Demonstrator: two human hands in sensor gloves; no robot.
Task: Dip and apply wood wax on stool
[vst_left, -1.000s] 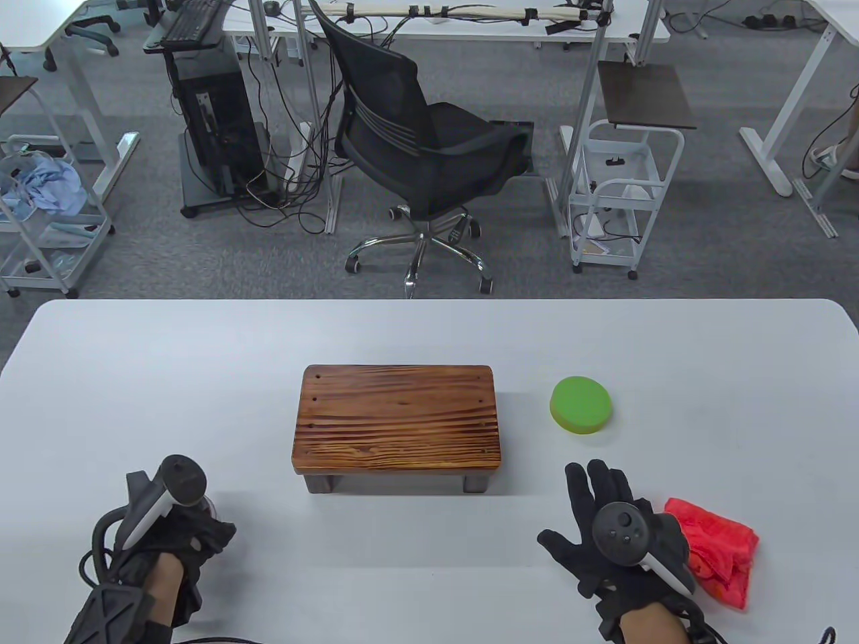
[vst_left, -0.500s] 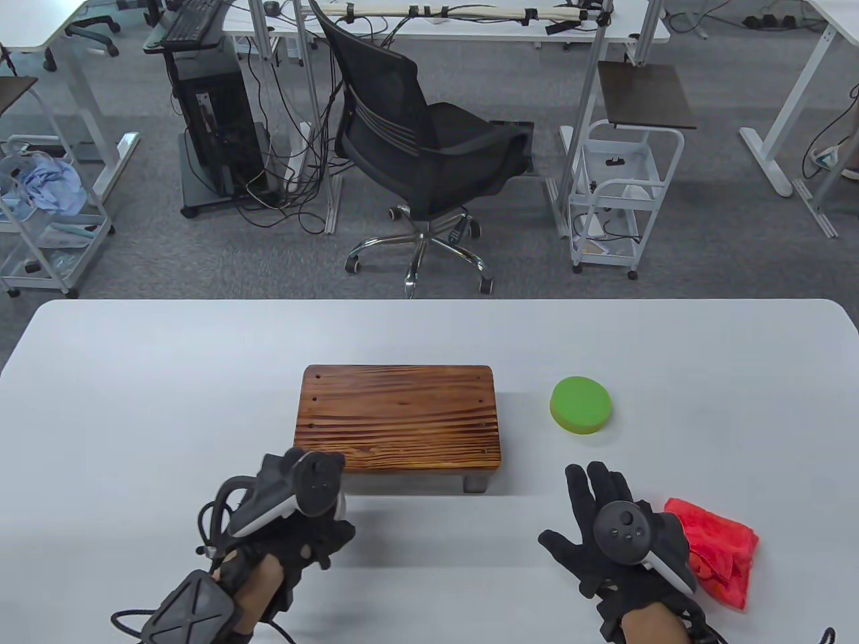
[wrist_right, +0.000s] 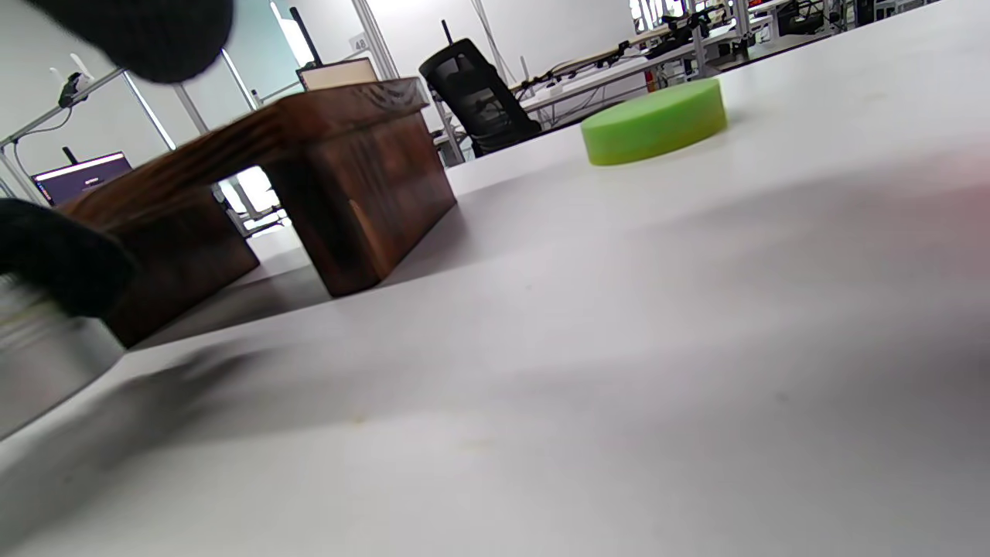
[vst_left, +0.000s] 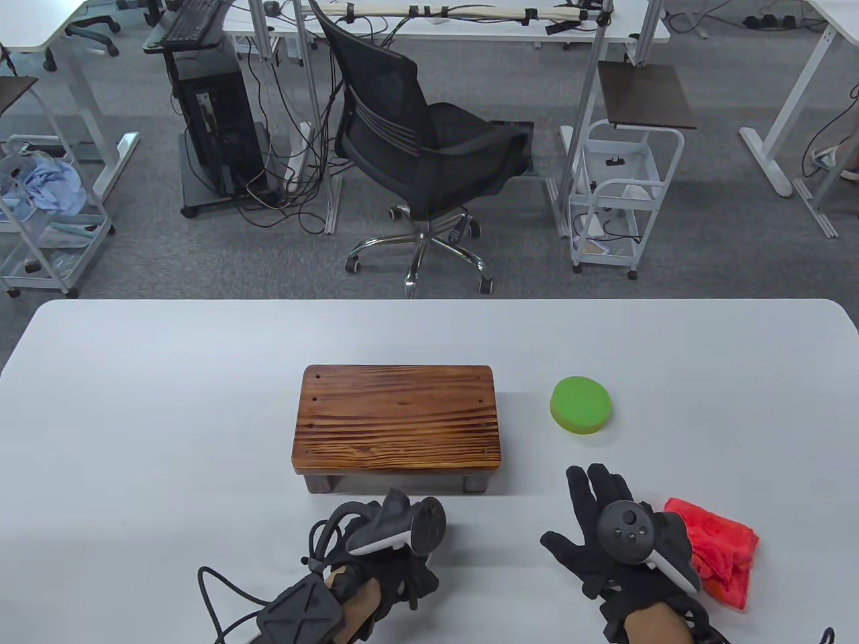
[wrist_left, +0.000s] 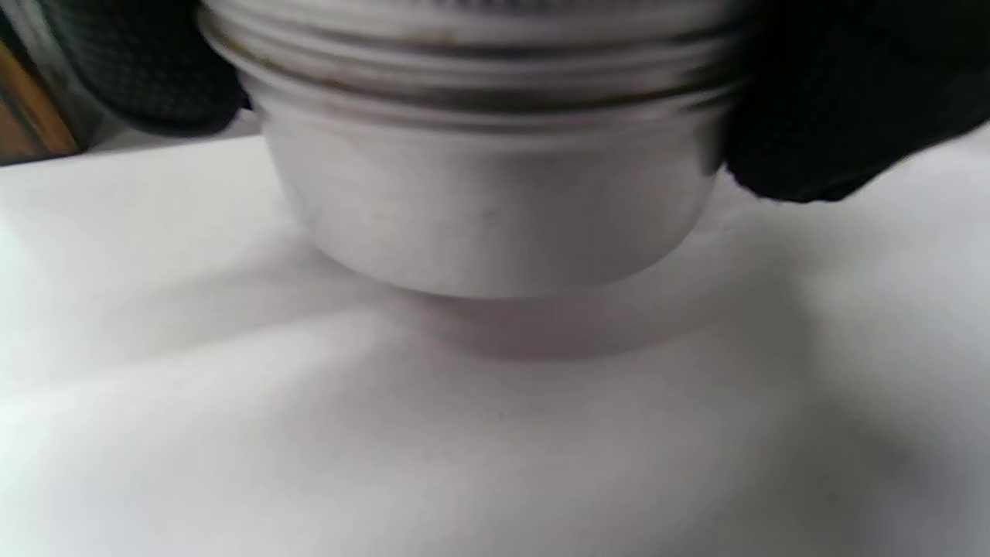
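The wooden stool (vst_left: 399,419) stands mid-table, seen also in the right wrist view (wrist_right: 325,178). A round green sponge (vst_left: 582,404) lies to its right, and shows in the right wrist view (wrist_right: 657,120). In front of the stool my left hand (vst_left: 409,570) grips a silver metal wax tin (wrist_left: 495,193) by its threaded rim, fingers (wrist_left: 835,100) curled on both sides. The hand hides the tin from above. The tin's edge (wrist_right: 39,363) shows at the left of the right wrist view. My right hand (vst_left: 597,510) lies flat on the table, fingers spread, holding nothing.
A crumpled red cloth (vst_left: 721,553) lies just right of my right hand. The white table (vst_left: 168,402) stretches wide on both sides of the stool. A black office chair (vst_left: 423,154) and carts stand on the floor beyond the far edge.
My left hand has carried the tin from the table's front left to a spot just before the stool's front edge. The right hand has stayed put.
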